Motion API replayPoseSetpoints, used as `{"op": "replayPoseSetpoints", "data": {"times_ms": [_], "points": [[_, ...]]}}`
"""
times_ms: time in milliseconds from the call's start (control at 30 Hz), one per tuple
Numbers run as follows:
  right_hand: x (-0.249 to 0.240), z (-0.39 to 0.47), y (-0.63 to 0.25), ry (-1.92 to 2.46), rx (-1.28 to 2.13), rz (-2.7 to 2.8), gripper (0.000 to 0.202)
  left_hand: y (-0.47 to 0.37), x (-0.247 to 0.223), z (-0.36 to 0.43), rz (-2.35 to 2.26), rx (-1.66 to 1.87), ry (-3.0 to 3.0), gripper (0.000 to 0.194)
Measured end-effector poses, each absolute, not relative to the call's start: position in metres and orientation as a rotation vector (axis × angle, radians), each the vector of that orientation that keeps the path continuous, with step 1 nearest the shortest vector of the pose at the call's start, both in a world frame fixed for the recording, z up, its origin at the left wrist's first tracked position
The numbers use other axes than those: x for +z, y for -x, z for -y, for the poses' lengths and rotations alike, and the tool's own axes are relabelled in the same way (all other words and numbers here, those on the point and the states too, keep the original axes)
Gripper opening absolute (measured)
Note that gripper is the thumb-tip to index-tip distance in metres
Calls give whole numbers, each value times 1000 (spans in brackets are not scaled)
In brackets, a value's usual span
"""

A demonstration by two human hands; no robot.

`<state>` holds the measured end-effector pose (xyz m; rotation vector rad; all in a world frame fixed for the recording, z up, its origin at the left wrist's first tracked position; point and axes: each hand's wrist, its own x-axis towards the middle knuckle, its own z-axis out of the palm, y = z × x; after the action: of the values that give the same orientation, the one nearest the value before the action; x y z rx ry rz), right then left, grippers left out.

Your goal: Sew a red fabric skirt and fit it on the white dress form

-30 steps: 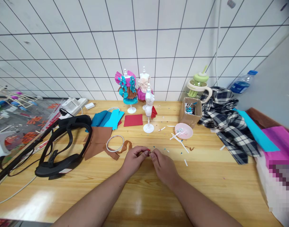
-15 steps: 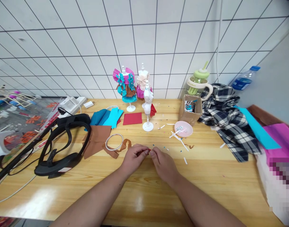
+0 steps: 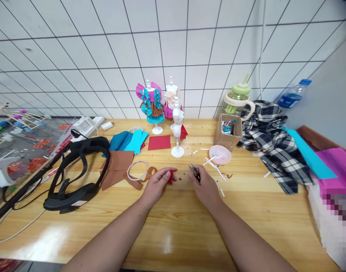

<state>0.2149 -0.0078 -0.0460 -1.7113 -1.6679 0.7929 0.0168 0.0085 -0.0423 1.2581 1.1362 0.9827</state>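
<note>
Between the thumb and fingers of my left hand (image 3: 161, 179) is a small gathered piece of red crepe paper (image 3: 170, 176). My right hand (image 3: 204, 189) is closed round a small pair of scissors (image 3: 194, 172), its pointed metal blades aimed up and left; part of the dark handle is hidden in the palm. A gap of bare wood separates the hands, with tiny red scraps (image 3: 180, 178) lying in it. Beyond them stands a bare white mini dress form (image 3: 177, 124), and a folded red sheet (image 3: 159, 142) lies flat to its left.
Two dressed mini forms (image 3: 152, 100) stand by the tiled wall. A white ring (image 3: 138, 170) rests on brown paper (image 3: 116, 166), beside a black headset frame (image 3: 76, 173). On the right are a pink dish (image 3: 224, 158), a cardboard box (image 3: 228, 132), a green-lidded cup (image 3: 238, 96) and a plaid cloth (image 3: 277, 143).
My hands were together, fingertips pinching something red. Now they are apart: the red paper shows in the left hand, and scissors are visible in the right. Small red scraps lie between them.
</note>
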Motion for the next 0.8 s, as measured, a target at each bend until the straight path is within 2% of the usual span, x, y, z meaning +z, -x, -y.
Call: {"op": "replayPoseSetpoints", "data": {"times_ms": [167,267,333,433,500,533,667,800], "points": [[-51,3,-221,1642,556,1758,44,-12,-42,-12,-1021,1105,-986,41],[-47,5,-222,1615,431,1779,49,-11,-41,-14,-923,1205,-813,31],[-44,10,-217,1518,424,1776,45,-9,-40,-16,-868,1249,-708,27],[-46,19,-203,1285,874,1775,31,-5,-38,-19,-808,1243,-539,26],[-49,21,-197,1095,1339,1754,32,-1,-36,-21,-773,1214,-454,27],[-51,20,-196,1073,1406,1711,36,1,-35,-22,-757,1200,-429,27],[-51,12,-208,1261,953,1570,57,5,-35,-23,-728,1151,-437,30],[-47,14,-213,1166,957,1576,50,2,-42,-20,-896,1137,-772,33]]}}
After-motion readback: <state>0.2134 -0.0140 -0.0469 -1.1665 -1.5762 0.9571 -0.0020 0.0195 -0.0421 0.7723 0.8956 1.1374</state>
